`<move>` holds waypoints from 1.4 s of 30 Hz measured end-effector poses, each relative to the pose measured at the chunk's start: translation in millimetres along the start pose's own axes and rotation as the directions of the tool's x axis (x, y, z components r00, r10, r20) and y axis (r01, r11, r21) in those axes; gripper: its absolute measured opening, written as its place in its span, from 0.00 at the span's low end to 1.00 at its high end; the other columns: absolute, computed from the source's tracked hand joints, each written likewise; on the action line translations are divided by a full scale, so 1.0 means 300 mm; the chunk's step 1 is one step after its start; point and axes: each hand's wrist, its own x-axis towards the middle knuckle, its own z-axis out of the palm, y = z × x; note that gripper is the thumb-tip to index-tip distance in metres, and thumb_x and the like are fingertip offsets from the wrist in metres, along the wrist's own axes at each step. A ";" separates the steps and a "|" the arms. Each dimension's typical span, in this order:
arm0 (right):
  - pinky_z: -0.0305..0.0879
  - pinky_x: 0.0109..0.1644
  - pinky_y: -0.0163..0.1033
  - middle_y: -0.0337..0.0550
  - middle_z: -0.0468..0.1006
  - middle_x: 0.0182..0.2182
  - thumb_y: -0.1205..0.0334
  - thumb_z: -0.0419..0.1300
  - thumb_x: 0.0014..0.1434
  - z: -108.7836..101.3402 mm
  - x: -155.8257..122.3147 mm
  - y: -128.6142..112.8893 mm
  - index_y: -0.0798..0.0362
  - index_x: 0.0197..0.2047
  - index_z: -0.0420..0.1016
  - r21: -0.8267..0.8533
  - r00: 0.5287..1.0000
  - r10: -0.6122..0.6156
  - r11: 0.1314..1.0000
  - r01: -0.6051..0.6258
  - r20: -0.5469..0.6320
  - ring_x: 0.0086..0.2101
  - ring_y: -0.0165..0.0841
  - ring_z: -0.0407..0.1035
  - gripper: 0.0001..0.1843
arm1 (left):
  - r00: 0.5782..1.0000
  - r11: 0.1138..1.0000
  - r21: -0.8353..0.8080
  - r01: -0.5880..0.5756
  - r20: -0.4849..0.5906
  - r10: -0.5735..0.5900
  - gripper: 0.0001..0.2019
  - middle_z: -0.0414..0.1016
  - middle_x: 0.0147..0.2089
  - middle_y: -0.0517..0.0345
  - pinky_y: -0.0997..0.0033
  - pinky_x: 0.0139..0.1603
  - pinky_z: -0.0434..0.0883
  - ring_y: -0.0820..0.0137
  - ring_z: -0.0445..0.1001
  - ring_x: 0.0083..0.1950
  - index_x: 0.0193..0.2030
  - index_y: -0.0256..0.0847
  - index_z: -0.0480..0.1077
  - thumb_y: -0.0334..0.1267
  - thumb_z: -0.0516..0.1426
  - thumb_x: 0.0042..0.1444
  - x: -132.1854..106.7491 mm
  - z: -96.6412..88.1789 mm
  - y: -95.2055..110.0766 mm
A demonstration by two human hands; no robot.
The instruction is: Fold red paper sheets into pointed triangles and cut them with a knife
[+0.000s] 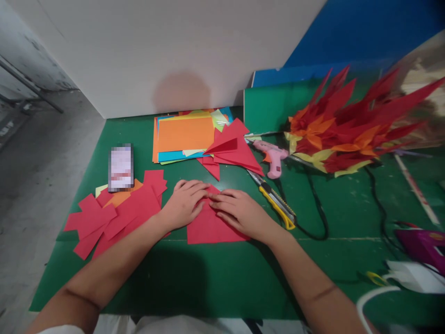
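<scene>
A sheet of red paper [217,232] lies on the green table before me, its top narrowed toward a point by folds. My left hand [187,202] is closed on the paper's upper left edge, thumb and fingers drawn together. From the other side my right hand [239,208] grips the upper right part, with its fingertips close to those of the left. The hands cover much of the fold. Just beyond them rest several folded red paper pieces [232,150]. A yellow utility knife [278,202] with its blade out lies right of my right hand.
Loose red paper strips [134,213] and a phone [121,168] lie at left. Behind are stacked coloured sheets [186,134]. A pink glue gun [273,155] with a black cord [323,222] sits right, near a red-orange paper flame arrangement [358,125]. A white panel [194,51] stands behind.
</scene>
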 end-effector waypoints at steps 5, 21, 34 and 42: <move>0.69 0.52 0.49 0.44 0.78 0.51 0.64 0.54 0.64 0.000 0.000 -0.002 0.51 0.48 0.77 -0.005 1.000 -0.002 1.000 0.002 0.002 0.49 0.40 0.69 0.13 | 0.998 0.999 -0.011 0.034 0.049 -0.033 0.12 0.69 0.62 0.52 0.52 0.57 0.60 0.59 0.66 0.60 0.48 0.42 0.69 0.30 0.50 0.61 -0.001 -0.009 0.000; 0.70 0.51 0.47 0.43 0.78 0.51 0.66 0.54 0.64 0.006 0.000 -0.009 0.49 0.47 0.78 0.002 1.000 0.020 1.000 -0.020 -0.020 0.47 0.38 0.71 0.13 | 0.997 0.999 0.014 -0.034 -0.066 0.034 0.12 0.80 0.37 0.58 0.53 0.56 0.58 0.66 0.73 0.45 0.33 0.43 0.76 0.32 0.52 0.62 -0.025 -0.048 -0.002; 0.71 0.51 0.48 0.43 0.78 0.51 0.66 0.54 0.64 0.005 0.000 -0.007 0.50 0.48 0.78 0.022 0.999 0.015 1.000 -0.014 -0.032 0.47 0.39 0.71 0.13 | 0.995 0.989 0.112 -0.100 0.025 0.098 0.14 0.78 0.37 0.56 0.59 0.53 0.58 0.68 0.72 0.43 0.36 0.40 0.74 0.27 0.48 0.64 -0.150 -0.119 0.041; 0.70 0.52 0.47 0.44 0.78 0.50 0.66 0.55 0.64 0.011 0.002 0.003 0.52 0.46 0.78 0.029 0.999 -0.012 1.000 0.013 -0.043 0.48 0.39 0.70 0.12 | 0.999 0.913 0.406 0.029 -0.052 -0.009 0.14 0.75 0.35 0.49 0.58 0.46 0.65 0.62 0.71 0.40 0.48 0.35 0.72 0.29 0.48 0.63 -0.025 0.012 0.045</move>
